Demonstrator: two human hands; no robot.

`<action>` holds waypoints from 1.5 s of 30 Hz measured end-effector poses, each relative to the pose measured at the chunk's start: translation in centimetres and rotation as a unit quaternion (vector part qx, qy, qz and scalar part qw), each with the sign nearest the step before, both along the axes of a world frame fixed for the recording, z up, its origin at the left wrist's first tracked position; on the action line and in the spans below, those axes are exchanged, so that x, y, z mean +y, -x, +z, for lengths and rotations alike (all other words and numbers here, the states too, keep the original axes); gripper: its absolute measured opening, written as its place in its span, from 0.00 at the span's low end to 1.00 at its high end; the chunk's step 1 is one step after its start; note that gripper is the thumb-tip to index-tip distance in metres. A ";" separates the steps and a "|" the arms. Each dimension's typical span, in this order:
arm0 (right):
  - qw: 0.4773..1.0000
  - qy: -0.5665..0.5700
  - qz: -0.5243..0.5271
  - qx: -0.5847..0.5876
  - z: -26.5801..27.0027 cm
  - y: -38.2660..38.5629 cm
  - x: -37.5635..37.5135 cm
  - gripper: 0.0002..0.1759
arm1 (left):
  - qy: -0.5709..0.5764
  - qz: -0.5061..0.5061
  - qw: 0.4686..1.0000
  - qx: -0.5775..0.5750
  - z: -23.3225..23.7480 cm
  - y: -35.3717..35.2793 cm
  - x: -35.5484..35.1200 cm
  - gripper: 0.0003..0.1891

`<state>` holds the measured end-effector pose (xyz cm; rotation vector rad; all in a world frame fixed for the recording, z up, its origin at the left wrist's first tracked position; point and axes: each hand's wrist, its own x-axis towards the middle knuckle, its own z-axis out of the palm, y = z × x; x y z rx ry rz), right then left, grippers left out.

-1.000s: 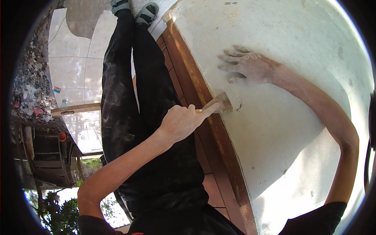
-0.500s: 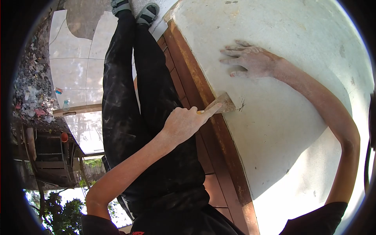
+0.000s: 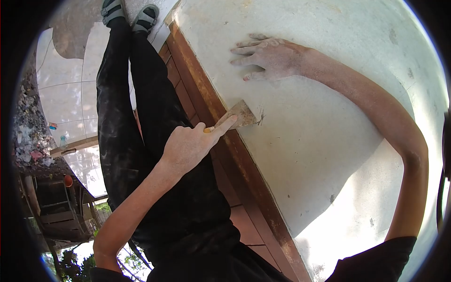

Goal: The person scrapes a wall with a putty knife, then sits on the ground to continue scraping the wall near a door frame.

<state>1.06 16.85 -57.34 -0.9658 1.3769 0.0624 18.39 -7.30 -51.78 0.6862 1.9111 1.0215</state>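
Outdoors, in bright sun, a broad white plastered surface (image 3: 329,141) fills the right side of the view, edged by one long brown wooden strip (image 3: 235,155). Beyond the strip lies a floor of pale square tiles (image 3: 66,103), with a heap of grey rubble (image 3: 28,136) at its far left. One small metal scraper with a dusty flat blade (image 3: 242,114) lies pressed to the white surface just beside the wooden strip. The left hand (image 3: 188,145) has its grip clenched round the scraper's handle, forefinger stretched along it. The right hand (image 3: 270,56), dusted white, has its grip released: the palm lies flat on the same surface with fingers spread, apart from the blade. Two black trouser legs (image 3: 131,117) end in two grey strapped sandals (image 3: 146,16).
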 end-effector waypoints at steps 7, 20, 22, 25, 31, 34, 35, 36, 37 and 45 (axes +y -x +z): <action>1.000 -0.005 0.014 0.006 -0.2 0.1 -0.4 0.29 | -0.020 0.045 0.999 -0.001 0.0 1.2 1.8 0.38; 1.000 0.010 0.027 0.013 -0.3 0.0 -0.3 0.30 | -0.017 -0.011 1.000 0.002 -0.1 1.6 0.3 0.37; 0.999 -0.010 0.028 0.021 0.1 0.5 -0.7 0.30 | -0.010 -0.017 1.000 -0.006 -0.1 0.2 -0.6 0.37; 0.999 -0.007 0.031 0.010 -0.2 0.6 -0.8 0.30 | -0.010 -0.001 1.000 -0.024 -0.1 -0.4 -0.2 0.37; 0.999 -0.029 0.038 0.011 0.0 0.3 -0.9 0.29 | -0.031 0.033 0.999 -0.017 -0.1 0.5 0.4 0.37; 0.999 -0.019 0.048 0.007 0.0 0.7 -1.0 0.29 | -0.008 -0.004 1.000 -0.022 0.6 -0.2 -0.5 0.37; 0.999 -0.018 0.047 0.007 0.0 0.7 -1.1 0.29 | 0.015 -0.030 0.999 -0.026 0.8 -0.2 -0.7 0.37; 0.998 -0.025 0.049 0.003 -0.1 0.8 -1.3 0.29 | 0.017 -0.030 0.999 -0.026 0.7 0.1 -0.5 0.37; 0.998 -0.032 0.050 0.000 -0.2 0.8 -1.5 0.29 | 0.011 -0.012 1.000 -0.017 0.6 0.5 0.1 0.37; 0.999 -0.009 0.036 0.009 -0.6 0.5 -0.8 0.29 | -0.002 -0.009 1.000 -0.025 0.6 -0.3 -1.0 0.38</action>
